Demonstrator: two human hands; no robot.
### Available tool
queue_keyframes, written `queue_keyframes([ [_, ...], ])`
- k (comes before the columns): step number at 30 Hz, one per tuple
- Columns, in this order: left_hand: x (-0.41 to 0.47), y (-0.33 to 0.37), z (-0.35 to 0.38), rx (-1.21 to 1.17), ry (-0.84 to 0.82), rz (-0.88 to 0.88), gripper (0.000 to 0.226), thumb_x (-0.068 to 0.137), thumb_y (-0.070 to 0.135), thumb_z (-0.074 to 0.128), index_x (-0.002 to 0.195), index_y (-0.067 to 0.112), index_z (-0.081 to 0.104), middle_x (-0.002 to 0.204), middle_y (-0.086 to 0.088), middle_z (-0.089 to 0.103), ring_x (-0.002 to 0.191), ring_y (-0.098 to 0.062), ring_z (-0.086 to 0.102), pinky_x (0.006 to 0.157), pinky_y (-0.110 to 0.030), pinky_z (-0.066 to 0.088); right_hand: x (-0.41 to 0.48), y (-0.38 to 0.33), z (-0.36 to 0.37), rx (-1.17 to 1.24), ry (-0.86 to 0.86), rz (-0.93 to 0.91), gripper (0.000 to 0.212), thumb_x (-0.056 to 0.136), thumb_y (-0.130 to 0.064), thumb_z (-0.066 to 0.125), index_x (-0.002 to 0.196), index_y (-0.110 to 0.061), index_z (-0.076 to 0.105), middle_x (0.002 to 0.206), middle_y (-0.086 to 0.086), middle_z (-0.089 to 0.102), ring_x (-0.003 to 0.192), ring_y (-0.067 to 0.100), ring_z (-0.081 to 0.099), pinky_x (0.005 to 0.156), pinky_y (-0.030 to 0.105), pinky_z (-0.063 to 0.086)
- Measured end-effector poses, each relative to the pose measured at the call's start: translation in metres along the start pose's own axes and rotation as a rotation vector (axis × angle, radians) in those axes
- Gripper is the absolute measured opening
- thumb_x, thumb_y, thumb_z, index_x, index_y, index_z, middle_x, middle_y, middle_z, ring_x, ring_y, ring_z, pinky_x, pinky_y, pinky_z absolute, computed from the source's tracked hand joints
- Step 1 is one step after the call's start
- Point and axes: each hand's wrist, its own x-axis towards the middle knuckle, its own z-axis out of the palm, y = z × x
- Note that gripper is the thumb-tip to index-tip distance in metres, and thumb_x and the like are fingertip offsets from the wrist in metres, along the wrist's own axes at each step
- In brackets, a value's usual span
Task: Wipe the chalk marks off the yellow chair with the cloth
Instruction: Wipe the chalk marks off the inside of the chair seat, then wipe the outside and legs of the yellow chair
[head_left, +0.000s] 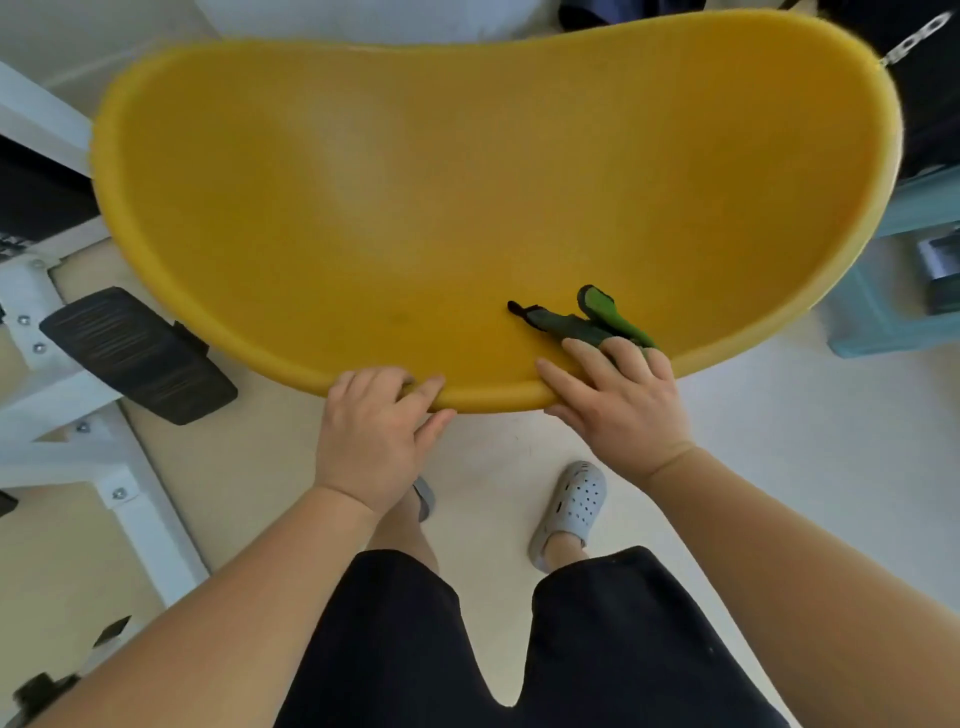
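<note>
- A broad, curved yellow plastic chair (415, 208) is being viewed from above, its glossy shell filling the upper half of the view.
- The chair's near rim is being gripped by the left hand (374, 431) — the fingers are curled over the edge into the seat, and the thumb is tucked under it.
- A crumpled green-and-dark cloth (582, 322) is being pressed against the seat of the chair, just inside the near rim and towards its right end.
- The cloth is being held down by the right hand (618, 405), whose fingers (587, 353) are being kept nearly straight and flat on the fabric — pressing rather than pinching — while the thumb is being laid along the chair's rim.
- A black ribbed rubber pad (137, 353) is being carried on a white metal frame (130, 499) to the left of the chair.
- A pale blue plastic stool (883, 312) is being shown just beyond the chair's right end.
- A grey perforated clog (571, 504) is being worn on the floor just below the chair's near rim.
</note>
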Motion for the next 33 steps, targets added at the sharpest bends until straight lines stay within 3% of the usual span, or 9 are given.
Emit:
queue_keyframes([
  [3, 0.008, 0.005, 0.008, -0.034, 0.009, 0.029, 0.044, 0.088, 0.056, 0.06, 0.105, 0.018, 0.075, 0.088, -0.006, 0.062, 0.084, -0.029, 0.059, 0.071, -0.04, 0.041, -0.011, 0.0, 0.011, -0.043, 0.03, 0.141, 0.044, 0.101, -0.062, 0.047, 0.118, -0.029, 0.069, 0.131, 0.003, 0.067, 0.111, 0.033, 0.059, 0.081, 0.043, 0.042],
  [7, 0.013, -0.001, 0.012, 0.034, 0.023, 0.097, 0.048, 0.088, 0.063, 0.058, 0.101, 0.019, 0.075, 0.092, -0.003, 0.068, 0.086, -0.028, 0.063, 0.067, -0.039, 0.04, -0.007, 0.008, 0.024, -0.014, 0.115, 0.075, 0.049, 0.102, -0.064, 0.037, 0.101, -0.027, 0.069, 0.111, 0.0, 0.069, 0.105, 0.028, 0.052, 0.081, 0.043, 0.037],
  [11, 0.017, -0.002, 0.011, 0.079, 0.089, 0.158, 0.05, 0.09, 0.064, 0.054, 0.092, 0.017, 0.073, 0.081, 0.0, 0.066, 0.071, -0.026, 0.06, 0.061, -0.039, 0.036, 0.001, 0.026, 0.03, 0.031, 0.156, -0.064, 0.051, 0.102, -0.062, 0.034, 0.101, -0.026, 0.07, 0.102, 0.001, 0.068, 0.092, 0.028, 0.058, 0.074, 0.042, 0.04],
  [19, 0.064, 0.011, 0.016, 0.099, 0.111, 0.105, 0.051, 0.09, 0.065, 0.053, 0.08, 0.017, 0.067, 0.069, -0.001, 0.055, 0.065, -0.026, 0.053, 0.057, -0.038, 0.032, 0.049, 0.084, 0.041, 0.04, 0.14, -0.186, 0.054, 0.103, -0.063, 0.033, 0.103, -0.024, 0.071, 0.098, 0.005, 0.066, 0.085, 0.03, 0.06, 0.074, 0.042, 0.04],
  [27, 0.147, 0.001, 0.012, 0.065, 0.12, -0.03, 0.057, 0.088, 0.068, 0.049, 0.073, 0.015, 0.062, 0.067, -0.003, 0.052, 0.067, -0.026, 0.052, 0.055, -0.04, 0.038, 0.149, 0.147, 0.055, 0.021, 0.13, -0.285, 0.052, 0.106, -0.062, 0.031, 0.112, -0.026, 0.068, 0.104, 0.008, 0.063, 0.093, 0.033, 0.058, 0.079, 0.043, 0.037],
  [33, 0.163, -0.013, 0.009, 0.051, 0.069, -0.079, 0.059, 0.087, 0.072, 0.042, 0.073, 0.017, 0.059, 0.069, 0.001, 0.048, 0.069, -0.025, 0.048, 0.057, -0.04, 0.038, 0.175, 0.147, 0.054, 0.064, 0.002, -0.281, 0.052, 0.105, -0.064, 0.029, 0.111, -0.028, 0.066, 0.101, 0.004, 0.062, 0.094, 0.032, 0.056, 0.083, 0.044, 0.036],
])
